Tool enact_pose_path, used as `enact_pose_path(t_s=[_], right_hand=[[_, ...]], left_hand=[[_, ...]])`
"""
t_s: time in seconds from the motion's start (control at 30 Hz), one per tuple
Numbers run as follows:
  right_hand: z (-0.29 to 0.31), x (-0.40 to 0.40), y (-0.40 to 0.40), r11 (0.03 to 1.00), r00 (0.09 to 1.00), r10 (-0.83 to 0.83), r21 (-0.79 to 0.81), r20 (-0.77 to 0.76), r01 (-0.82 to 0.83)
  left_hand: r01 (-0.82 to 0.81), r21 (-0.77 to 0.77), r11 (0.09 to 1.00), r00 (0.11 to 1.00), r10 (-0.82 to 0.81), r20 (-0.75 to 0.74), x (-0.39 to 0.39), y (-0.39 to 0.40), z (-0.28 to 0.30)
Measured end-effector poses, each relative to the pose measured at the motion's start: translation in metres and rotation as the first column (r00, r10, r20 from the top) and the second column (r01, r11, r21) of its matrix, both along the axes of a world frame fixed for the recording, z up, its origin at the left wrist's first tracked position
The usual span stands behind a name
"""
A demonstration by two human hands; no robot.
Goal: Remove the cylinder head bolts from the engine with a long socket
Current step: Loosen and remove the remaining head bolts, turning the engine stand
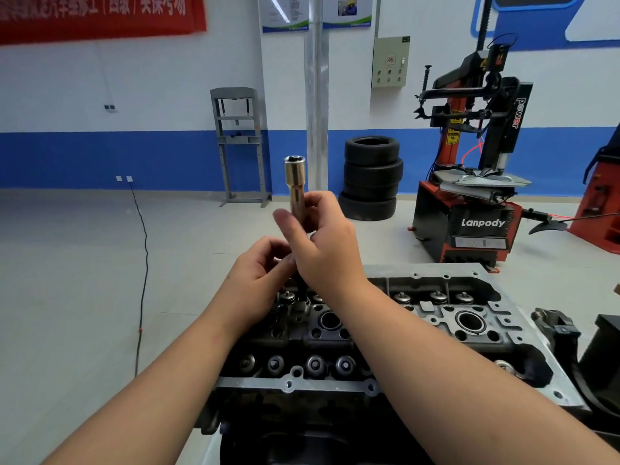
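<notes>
Two hands are working above the cylinder head (385, 330): your right hand (327, 250) is clamping its grip around the long socket (296, 182), holding it upright with the open end rising above that grip. Just below and left of the grip, your left hand (260, 276) is curling its fingers at the socket's lower end; what it is pinching is hidden. Stacked tyres (371, 177) are standing well beyond.

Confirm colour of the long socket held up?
Gold-toned long metal socket with a silvery open end; head view.

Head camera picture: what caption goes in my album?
Two hands hold a long socket upright above the cylinder head.
</notes>
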State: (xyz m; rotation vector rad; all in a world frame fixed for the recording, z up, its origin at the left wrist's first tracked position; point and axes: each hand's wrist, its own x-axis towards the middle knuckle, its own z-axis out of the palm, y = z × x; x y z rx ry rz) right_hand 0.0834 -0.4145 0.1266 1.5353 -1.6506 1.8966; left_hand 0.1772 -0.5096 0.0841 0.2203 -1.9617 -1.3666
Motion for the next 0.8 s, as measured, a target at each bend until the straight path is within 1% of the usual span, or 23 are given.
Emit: enact_pose_path(t_s=[0.07,0.13,0.23,0.33,0.43,0.6,0.7,0.8], right_hand=[[0.0001,-0.0007,-0.0004,1.0,1.0,0.003,-0.005,0.028,-0.003],[0.0001,-0.0005,-0.001,0.999,0.998,0.033,-0.004,0.056,-0.033],[0.0003,-0.0009,-0.0014,0.998,0.997,0.058,0.033,0.043,-0.06],[0.0011,-0.0008,-0.0008,0.995,0.996,0.067,0.075,0.06,-0.071],[0.0009,-0.0007,-0.0003,0.996,0.997,0.061,0.066,0.048,-0.064],[0.0018,-0.0011,0.0009,1.0,1.0,-0.012,0.018,0.004,0.012],[0.0009,-0.001,-0.0007,0.999,1.0,0.01,0.04,0.011,-0.01],[0.0008,-0.0012,-0.0009,0.998,0.999,0.032,0.047,0.022,-0.033]], left_hand=[[0.005,-0.008,1.0,1.0,-0.005,-0.004,0.0,0.001,0.0002],[0.043,-0.02,0.999,0.999,-0.043,0.019,-0.0011,0.0022,0.0002],[0.078,-0.018,0.997,0.996,-0.077,0.052,-0.0021,0.004,0.0002],[0.055,-0.042,0.998,0.996,-0.052,0.069,-0.0022,0.002,0.0],[0.03,-0.074,0.997,0.997,-0.025,0.067,-0.0015,-0.0011,-0.0012],[0.003,-0.031,1.0,1.0,-0.003,0.017,-0.0019,-0.0015,-0.0011],[0.009,0.003,1.0,1.0,-0.009,0.009,-0.0024,-0.0013,-0.0007],[0.066,0.044,0.997,0.997,-0.068,0.031,-0.0021,0.0005,-0.0006]])
